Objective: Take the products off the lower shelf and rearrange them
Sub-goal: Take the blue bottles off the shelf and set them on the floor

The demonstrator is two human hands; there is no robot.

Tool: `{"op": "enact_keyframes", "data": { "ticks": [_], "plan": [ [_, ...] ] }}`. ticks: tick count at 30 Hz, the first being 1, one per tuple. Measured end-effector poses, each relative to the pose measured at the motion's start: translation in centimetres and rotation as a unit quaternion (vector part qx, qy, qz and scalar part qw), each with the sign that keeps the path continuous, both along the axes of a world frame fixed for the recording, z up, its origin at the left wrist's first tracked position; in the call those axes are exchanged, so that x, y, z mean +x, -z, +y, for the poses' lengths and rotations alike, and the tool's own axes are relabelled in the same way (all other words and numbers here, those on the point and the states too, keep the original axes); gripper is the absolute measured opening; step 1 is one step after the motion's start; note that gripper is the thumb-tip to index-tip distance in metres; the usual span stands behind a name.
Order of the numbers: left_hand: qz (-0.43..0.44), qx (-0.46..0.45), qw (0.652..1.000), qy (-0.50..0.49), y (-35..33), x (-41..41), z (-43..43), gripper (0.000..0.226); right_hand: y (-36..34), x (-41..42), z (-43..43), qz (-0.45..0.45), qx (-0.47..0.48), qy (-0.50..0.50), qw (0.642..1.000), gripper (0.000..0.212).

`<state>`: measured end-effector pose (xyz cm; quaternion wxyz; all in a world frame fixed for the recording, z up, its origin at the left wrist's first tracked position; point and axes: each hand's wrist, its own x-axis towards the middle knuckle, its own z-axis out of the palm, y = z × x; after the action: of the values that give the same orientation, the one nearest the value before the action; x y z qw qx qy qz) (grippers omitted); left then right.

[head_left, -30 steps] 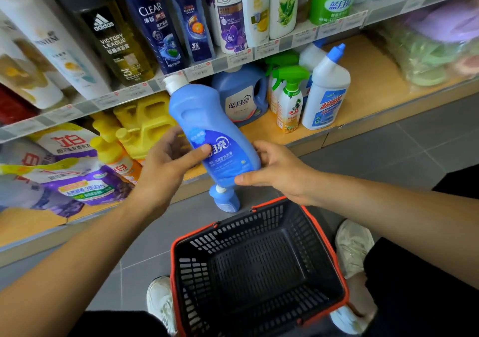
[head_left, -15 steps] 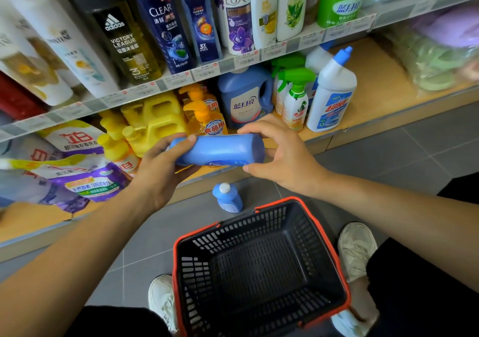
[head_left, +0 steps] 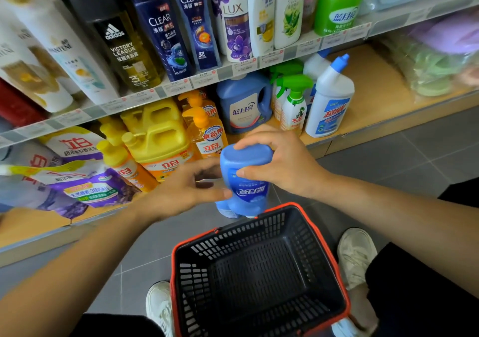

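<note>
In front of the lower shelf (head_left: 375, 98), above the far rim of a black plastic basket with a red rim (head_left: 246, 235): a light blue plastic bottle (head_left: 246, 181) is held base-up, its white label upside down.

- Right hand (head_left: 282, 165) grips the bottle's upturned base, fingers curled over the top, thumb on the label side.
- Left hand (head_left: 181, 191) is just beside the bottle, fingers loose and spread. It is blurred, so I cannot tell if the thumb touches.
- The basket stands on the grey tiled floor (head_left: 388, 160) between two white shoes.
- A second small blue bottle (head_left: 226, 211) is on the floor behind the held one, mostly hidden.
- On the shelf, left to right: purple-and-white refill pouches (head_left: 85, 189), a yellow handled jug (head_left: 155, 134), orange pump bottles (head_left: 207, 134), a dark blue detergent jug (head_left: 243, 106), a green-trigger spray bottle (head_left: 294, 108), and a white bent-neck bottle with a blue cap (head_left: 331, 98).
</note>
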<state>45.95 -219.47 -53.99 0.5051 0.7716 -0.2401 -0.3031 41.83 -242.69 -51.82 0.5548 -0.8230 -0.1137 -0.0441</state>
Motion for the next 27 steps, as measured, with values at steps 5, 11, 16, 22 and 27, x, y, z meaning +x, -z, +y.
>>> {"op": "enact_keyframes", "data": {
  "ticks": [5,11,16,22,27],
  "plan": [
    [-0.070,-0.052,0.995,-0.057,2.4,-1.7,-1.5,0.069,0.1,-0.3,0.4,-0.010,0.062,0.001,0.998,0.030],
    [-0.153,-0.025,0.983,-0.097,2.4,-1.3,-1.3,0.064,0.3,-0.5,0.8,-0.082,-0.096,-0.042,0.991,0.036],
    [-0.192,0.020,0.978,-0.083,1.9,-0.4,-0.3,0.069,0.7,-0.4,0.2,-0.124,-0.187,-0.123,0.967,0.040],
    [-0.206,0.014,0.975,-0.087,1.2,0.2,0.0,0.066,0.4,0.1,-0.2,-0.125,-0.093,-0.069,0.985,0.036],
    [-0.237,0.037,0.967,-0.079,0.9,0.7,0.5,0.068,0.0,0.5,-1.0,-0.068,-0.034,-0.002,0.997,0.018]
  ]
}}
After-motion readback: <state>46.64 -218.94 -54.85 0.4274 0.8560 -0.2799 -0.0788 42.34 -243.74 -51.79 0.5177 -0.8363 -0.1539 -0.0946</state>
